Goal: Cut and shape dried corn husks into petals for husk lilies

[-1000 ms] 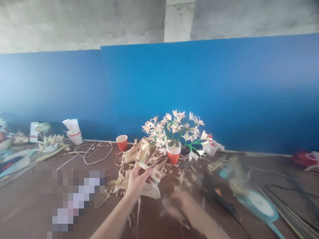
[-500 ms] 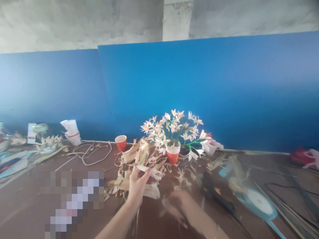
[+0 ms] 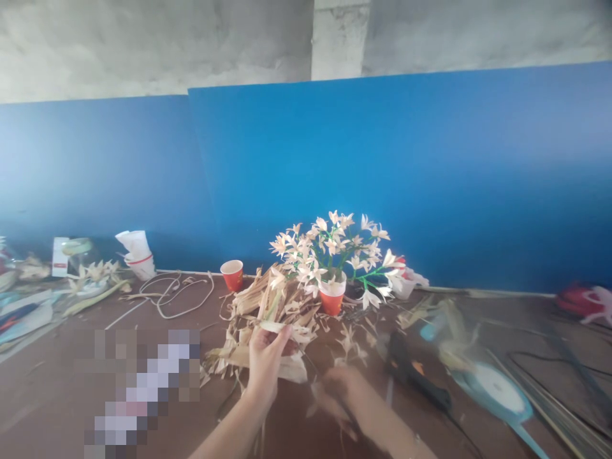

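Observation:
Thumb and fingers of my left hand are closed on a pale strip of husk, in front of a heap of dry husks. My right hand is low, right of the left one, and smeared, so its fingers and anything in them cannot be made out. Small pale husk petals lie on the brown table just beyond it. Behind the hands, a red and white paper cup holds green stems with many white flowers.
A black glue gun with a cord and a roll of light blue ribbon lie at right. An empty red cup, a white cable and stacked white cups stand or lie toward the back left.
My left hand has shifted very slightly, still with the husk strip in it. Little else differs.

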The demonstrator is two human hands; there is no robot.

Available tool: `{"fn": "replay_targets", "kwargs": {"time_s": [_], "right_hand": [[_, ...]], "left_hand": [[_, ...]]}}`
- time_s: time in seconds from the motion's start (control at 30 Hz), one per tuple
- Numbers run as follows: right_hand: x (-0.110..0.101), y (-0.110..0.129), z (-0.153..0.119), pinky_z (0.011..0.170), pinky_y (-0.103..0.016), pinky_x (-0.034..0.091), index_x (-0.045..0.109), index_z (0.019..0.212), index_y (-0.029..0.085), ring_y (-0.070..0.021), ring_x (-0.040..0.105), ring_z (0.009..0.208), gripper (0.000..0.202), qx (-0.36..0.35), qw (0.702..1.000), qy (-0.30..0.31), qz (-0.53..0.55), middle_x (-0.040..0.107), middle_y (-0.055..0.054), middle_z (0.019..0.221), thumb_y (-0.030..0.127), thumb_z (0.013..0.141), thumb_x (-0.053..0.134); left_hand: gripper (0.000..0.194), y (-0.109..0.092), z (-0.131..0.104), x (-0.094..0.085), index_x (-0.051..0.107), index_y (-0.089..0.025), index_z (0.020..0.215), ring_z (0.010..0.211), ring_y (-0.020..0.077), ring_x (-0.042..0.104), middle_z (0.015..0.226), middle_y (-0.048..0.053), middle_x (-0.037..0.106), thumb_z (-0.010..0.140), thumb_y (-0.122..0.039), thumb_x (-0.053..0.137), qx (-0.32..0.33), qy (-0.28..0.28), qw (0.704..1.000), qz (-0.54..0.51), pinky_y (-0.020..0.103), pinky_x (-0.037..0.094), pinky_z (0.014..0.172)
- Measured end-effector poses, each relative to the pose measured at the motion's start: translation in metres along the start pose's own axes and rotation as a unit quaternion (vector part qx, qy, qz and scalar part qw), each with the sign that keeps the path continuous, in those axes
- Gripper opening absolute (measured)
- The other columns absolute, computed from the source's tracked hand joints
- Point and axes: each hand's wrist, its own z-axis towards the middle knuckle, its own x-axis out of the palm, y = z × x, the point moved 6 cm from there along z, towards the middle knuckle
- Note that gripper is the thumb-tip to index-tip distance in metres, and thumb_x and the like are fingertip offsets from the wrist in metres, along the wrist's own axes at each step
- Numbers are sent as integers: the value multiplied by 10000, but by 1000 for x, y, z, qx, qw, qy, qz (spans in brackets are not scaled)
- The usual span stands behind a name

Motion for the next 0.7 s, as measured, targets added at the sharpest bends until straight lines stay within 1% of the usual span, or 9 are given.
{"fn": "replay_targets", "kwargs": {"time_s": [0.23, 0.43, 0.57, 0.7], "right_hand": [[1, -2, 3, 299, -164, 222, 558, 732, 160, -44, 356, 274, 355, 1, 1000, -4, 2, 401, 110, 356, 483, 632, 666], [2, -3, 3, 304, -166, 243, 565, 749, 160, -47, 364, 285, 363, 4, 1000, -7, 10, 405, 107, 370, 493, 642, 664], [2, 0, 1, 306, -165, 255, 563, 766, 160, -49, 360, 287, 360, -4, 1000, 1, 14, 407, 106, 368, 490, 658, 657], [1, 4, -1, 314, -162, 289, 562, 757, 161, -57, 390, 309, 340, -6, 1000, 23, 12, 440, 97, 389, 459, 637, 674]], "left_hand": [[270, -2, -5, 5, 646, -117, 719, 475, 134, 600, 558, 11, 674, 616, -338, 762, -10, 12, 1000, -3, 225, 485, 481], [251, -5, -8, 6, 600, -144, 617, 527, 165, 640, 544, 3, 666, 584, -319, 778, -12, 13, 1000, -19, 251, 513, 518], [258, -4, -9, 7, 604, -150, 662, 532, 153, 637, 565, -6, 666, 565, -301, 789, -17, 10, 999, -39, 247, 515, 532], [286, -3, -5, 6, 626, -132, 734, 521, 139, 618, 587, 10, 673, 572, -303, 788, -18, 16, 999, -38, 240, 505, 527]]}}
